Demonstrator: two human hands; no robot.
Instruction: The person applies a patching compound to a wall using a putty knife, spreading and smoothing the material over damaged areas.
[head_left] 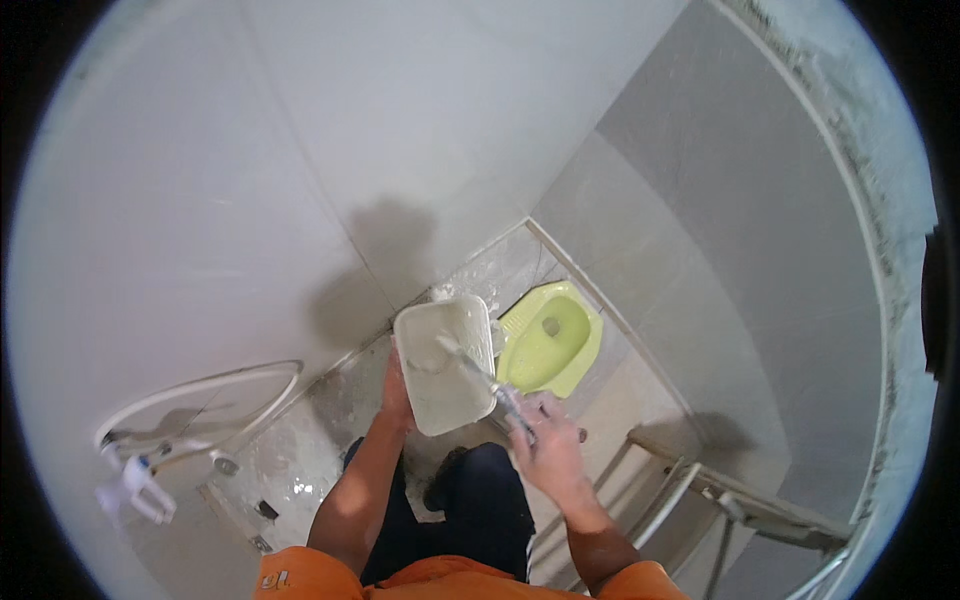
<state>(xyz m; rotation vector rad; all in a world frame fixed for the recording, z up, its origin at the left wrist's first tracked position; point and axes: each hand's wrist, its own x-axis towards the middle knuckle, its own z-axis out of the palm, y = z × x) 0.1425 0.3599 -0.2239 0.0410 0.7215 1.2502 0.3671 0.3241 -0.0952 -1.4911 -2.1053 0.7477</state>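
A white rectangular tub (415, 418) is held in front of my body, open side up, with pale residue on its inside. My left hand (397, 388) grips the tub by its left side; most of its fingers are hidden beneath or behind the wall. My right hand (551, 447), dusted white, is closed round the grey handle of a slim hand tool (484, 378). The tool slants over the tub's right rim, its whitish end reaching inside. Whether that end is a blade or a brush I cannot make out.
Beyond the tub, a yellow-green squat toilet (541, 370) is set in the white-smeared floor. A stepladder (730, 490) stands at lower right. Tiled walls (300, 200) meet in the far corner. On the left wall hangs a white hose (215, 378) with a white sprayer (140, 490).
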